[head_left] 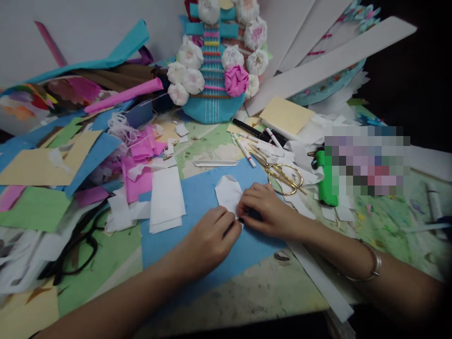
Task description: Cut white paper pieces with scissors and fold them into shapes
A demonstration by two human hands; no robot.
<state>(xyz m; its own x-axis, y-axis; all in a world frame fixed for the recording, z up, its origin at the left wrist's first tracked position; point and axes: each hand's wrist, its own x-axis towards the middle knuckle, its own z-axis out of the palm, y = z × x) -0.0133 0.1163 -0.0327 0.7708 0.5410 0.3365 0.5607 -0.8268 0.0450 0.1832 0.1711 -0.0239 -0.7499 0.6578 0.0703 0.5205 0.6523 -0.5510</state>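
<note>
A small piece of white paper (228,190) with a rounded, pointed top lies over a blue sheet (201,188). My left hand (215,235) pinches its lower edge, fingers curled. From the other side my right hand (261,209) closes its thumb and fingers on the paper's lower right edge, close to the left fingertips. The exact fold between the fingers is hidden. Left of my hands rests a stack of white paper rectangles (166,200). Gold-handled scissors (286,179) lie just beyond my right hand.
A blue paper guitar (212,106) with white and pink paper flowers stands at the back. Paper scraps, string (122,127) and black glasses (88,249) crowd the left. Markers (247,153), a green object (326,179) and a white strip (325,282) lie to the right.
</note>
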